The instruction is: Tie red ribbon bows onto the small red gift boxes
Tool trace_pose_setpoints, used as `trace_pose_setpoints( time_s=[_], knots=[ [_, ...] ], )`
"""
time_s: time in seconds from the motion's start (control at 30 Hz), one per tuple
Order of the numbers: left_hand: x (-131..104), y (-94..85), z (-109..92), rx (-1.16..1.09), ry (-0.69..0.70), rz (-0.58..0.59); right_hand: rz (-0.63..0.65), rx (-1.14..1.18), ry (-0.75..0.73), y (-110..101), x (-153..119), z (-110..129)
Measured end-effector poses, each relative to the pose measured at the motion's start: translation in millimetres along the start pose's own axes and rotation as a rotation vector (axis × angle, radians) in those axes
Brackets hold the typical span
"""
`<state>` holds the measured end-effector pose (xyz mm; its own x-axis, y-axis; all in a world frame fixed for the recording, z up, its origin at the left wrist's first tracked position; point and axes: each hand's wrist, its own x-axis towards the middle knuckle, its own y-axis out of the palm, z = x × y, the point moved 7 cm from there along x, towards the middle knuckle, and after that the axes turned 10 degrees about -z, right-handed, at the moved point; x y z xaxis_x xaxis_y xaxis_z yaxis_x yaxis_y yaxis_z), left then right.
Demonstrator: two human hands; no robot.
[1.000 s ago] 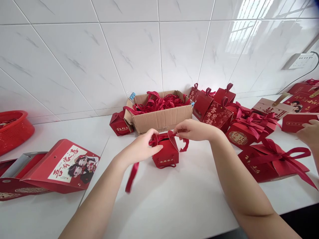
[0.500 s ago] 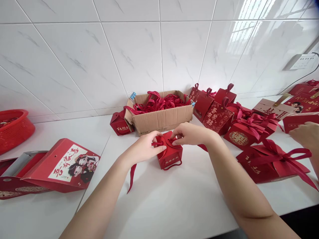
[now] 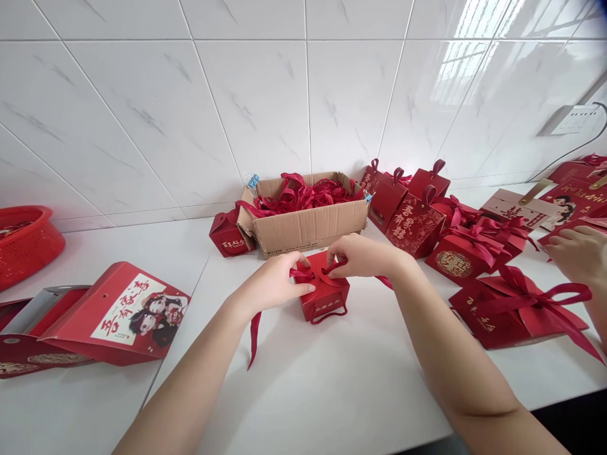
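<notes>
A small red cardboard box (image 3: 326, 293) with gold lettering is set on a white table (image 3: 303, 392), between the front edge and the back edge along the tiled wall (image 3: 246, 82). Its top flaps are folded together. A flat dark-red fabric ribbon (image 3: 255, 338) is held in a narrow pinch by the left hand (image 3: 270, 282) at the box's top left, with one end hung below the wrist. By the right hand (image 3: 361, 256), the ribbon appears to be pinched near the middle of the box top, though the fingertips are partly hidden. Towards the back edge, a brown corrugated carton (image 3: 308, 229) is heaped with loose red ribbons (image 3: 315, 193). Near the front edge, at right, a larger red box (image 3: 512, 319) is tied with a bow.
</notes>
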<state>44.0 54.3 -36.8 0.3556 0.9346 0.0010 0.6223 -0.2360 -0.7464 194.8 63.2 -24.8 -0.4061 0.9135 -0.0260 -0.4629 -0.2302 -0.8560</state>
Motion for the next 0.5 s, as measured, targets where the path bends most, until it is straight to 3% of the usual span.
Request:
trace_pose_setpoints(
  time_s=[0.2,0.37,0.5],
  knots=[
    [-5,-3.5,-7,-0.002,0.028,0.029,0.003,0.033,-0.062,-7,-5,3],
    [-10,7.9,-21,-0.121,0.080,0.133,-0.014,0.197,-0.152,-10,-10,20],
    [-9,10.2,-21,-0.160,0.069,0.114,-0.021,0.386,-0.158,-12,-8,25]
  ],
)
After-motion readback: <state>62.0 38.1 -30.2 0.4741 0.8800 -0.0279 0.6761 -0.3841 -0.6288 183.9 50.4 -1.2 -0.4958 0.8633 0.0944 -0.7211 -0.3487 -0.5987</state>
